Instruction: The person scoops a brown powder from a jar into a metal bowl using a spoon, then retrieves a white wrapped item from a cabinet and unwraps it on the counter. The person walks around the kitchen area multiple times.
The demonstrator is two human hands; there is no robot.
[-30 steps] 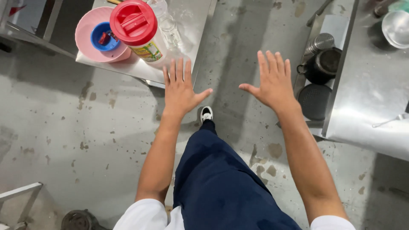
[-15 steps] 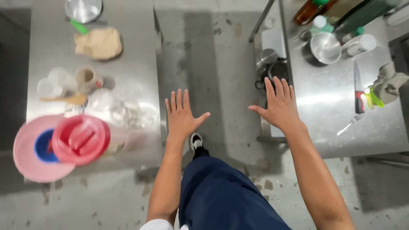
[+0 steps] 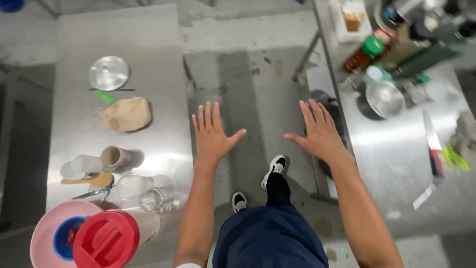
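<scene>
Hands [image 3: 267, 134] empty, spread flat, palms down

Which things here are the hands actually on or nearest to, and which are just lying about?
In hand or nearest:
- left hand, open, holding nothing, beside the left steel table
- right hand, open, holding nothing, at the right steel table's edge

Lying about:
- dough lump
- round metal lid
- red-lidded jar
- steel bowl
- knife
- green-capped bottle

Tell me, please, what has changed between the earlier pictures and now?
The view has moved forward: the left table shows more, the jar with the red lid has slid to the lower left, and the knife has appeared. Both the left hand and right hand stay open, holding nothing.
</scene>
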